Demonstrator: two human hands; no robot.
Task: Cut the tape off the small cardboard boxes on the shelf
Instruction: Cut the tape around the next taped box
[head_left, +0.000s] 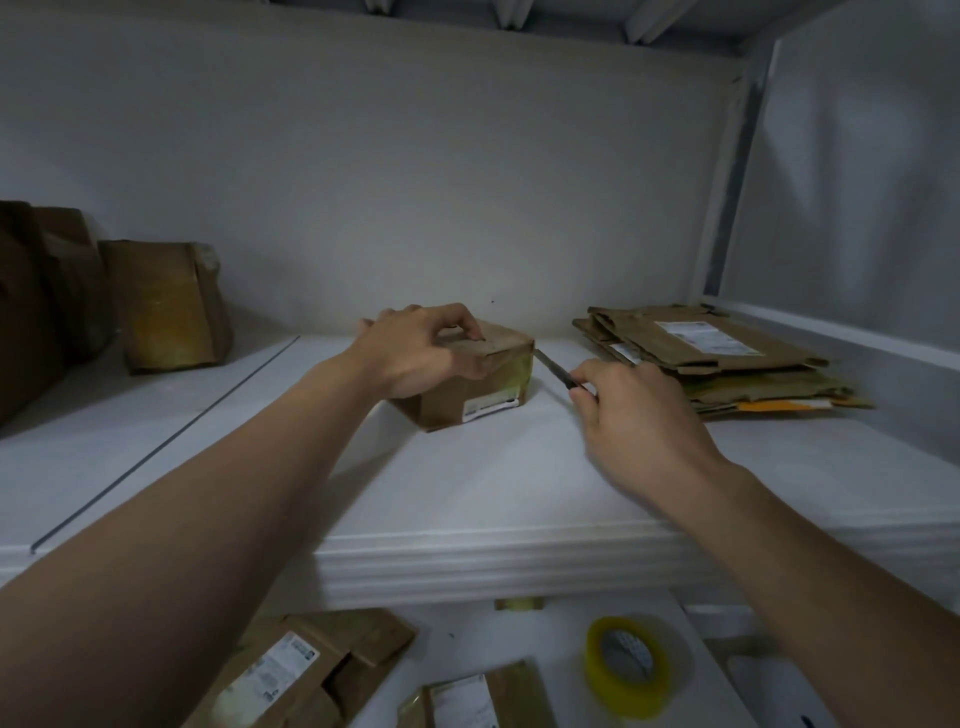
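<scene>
Left hand (415, 353) gripping small box (478, 389), right hand (631, 410) holding knife (555, 370) at its taped edge; flattened boxes (722, 358) stacked done, upright box (166, 304) waiting.

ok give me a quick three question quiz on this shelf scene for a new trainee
1. True or false: the left hand holds the small cardboard box from above.
2. What does the right hand hold? A: scissors. B: a knife. C: a marker.
3. Fill the gap: on the shelf, the stack of flattened cardboard boxes lies to the ___ of the small cardboard box.

Key: 1 true; 2 B; 3 right.
</scene>
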